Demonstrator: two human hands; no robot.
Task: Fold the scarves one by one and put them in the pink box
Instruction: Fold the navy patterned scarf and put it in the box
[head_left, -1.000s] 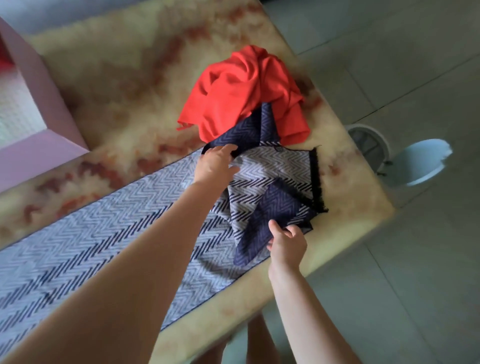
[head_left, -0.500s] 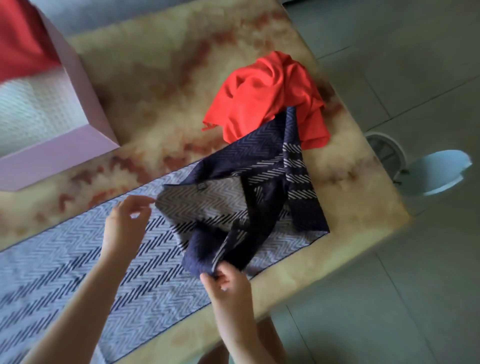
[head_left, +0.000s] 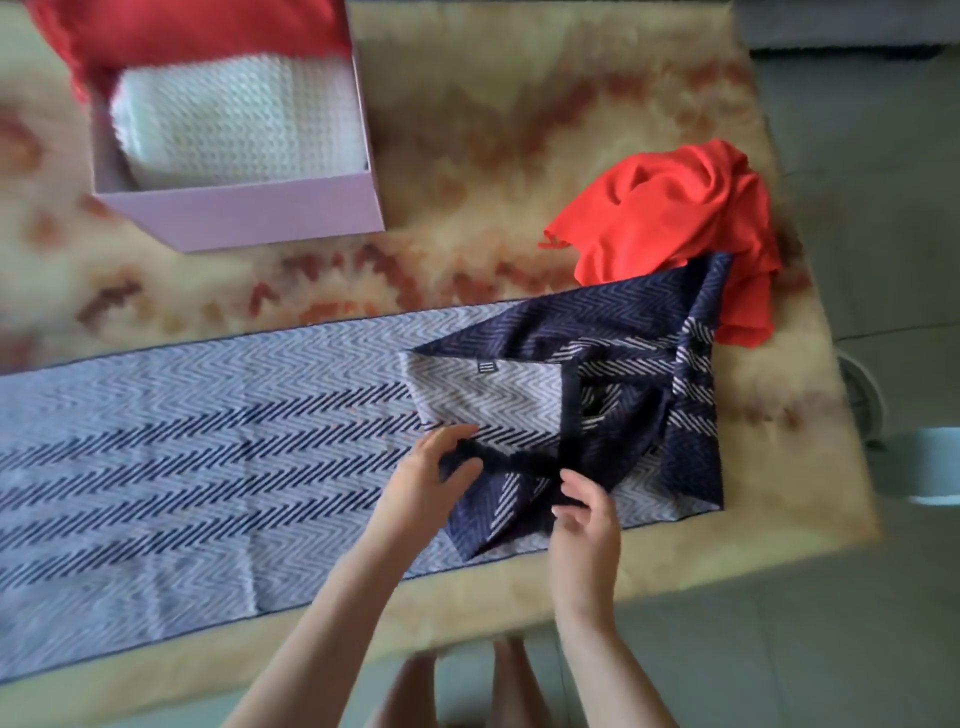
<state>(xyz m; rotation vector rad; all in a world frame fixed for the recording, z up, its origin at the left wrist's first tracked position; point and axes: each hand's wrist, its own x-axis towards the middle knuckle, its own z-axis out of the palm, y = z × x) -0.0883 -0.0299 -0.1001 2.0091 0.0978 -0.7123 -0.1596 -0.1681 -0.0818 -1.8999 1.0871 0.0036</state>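
Observation:
A long navy and grey herringbone scarf (head_left: 208, 457) lies flat across the table, its right end turned back in a loose, twisted fold. My left hand (head_left: 426, 478) pinches the dark fringed end of that fold. My right hand (head_left: 587, 514) grips the same folded end a little to the right. A crumpled red scarf (head_left: 670, 218) sits at the right, touching the patterned scarf's far corner. The pink box (head_left: 249, 213) stands at the upper left with a folded white knitted scarf (head_left: 234, 119) and red cloth (head_left: 182, 31) in it.
The table (head_left: 493, 130) has a cream and rust mottled top; its front edge runs close under my arms and its right edge is near the red scarf. A white stool or bin (head_left: 867, 400) stands on the tiled floor to the right.
The scarf's right end has been drawn leftward over the flat part. My left hand came right onto the fringed end beside my right hand. The view swung left, showing the box's inside.

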